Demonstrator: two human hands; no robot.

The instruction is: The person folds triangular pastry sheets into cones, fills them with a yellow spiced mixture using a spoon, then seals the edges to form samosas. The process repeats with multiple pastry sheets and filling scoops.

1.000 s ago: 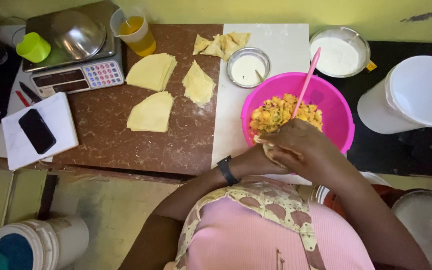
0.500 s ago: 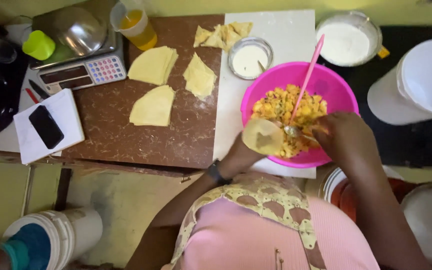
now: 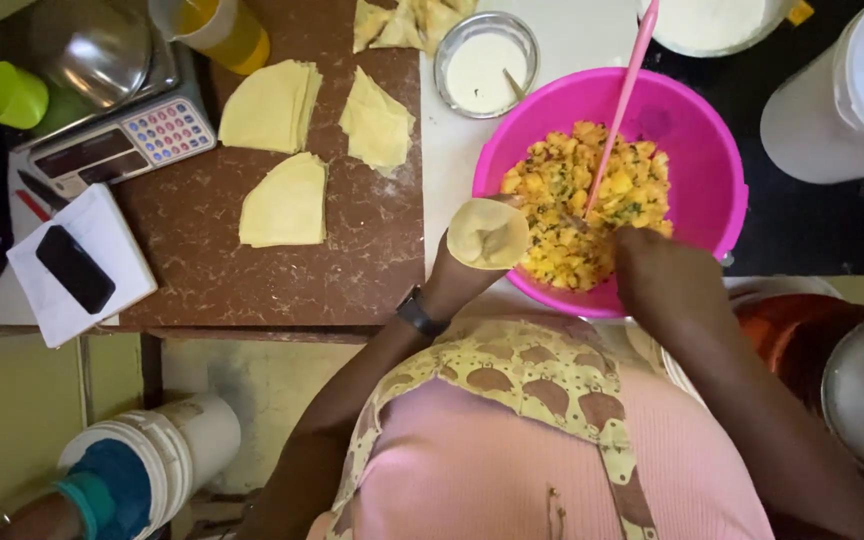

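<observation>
My left hand (image 3: pixel 464 272) is raised, fingers curled into a cup. My right hand (image 3: pixel 657 272) reaches forward, knuckles up, fingers closed.

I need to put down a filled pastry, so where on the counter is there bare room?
The brown counter is bare below the pastry sheets, toward its front edge. A bare white strip lies between the small steel bowl and the pink bowl. The far left is crowded: scale, notepad, phone.

left hand (image 3: pixel 462 275) holds a pastry cone (image 3: pixel 489 233) (open-topped) beside the pink bowl (image 3: pixel 712 170).
</observation>
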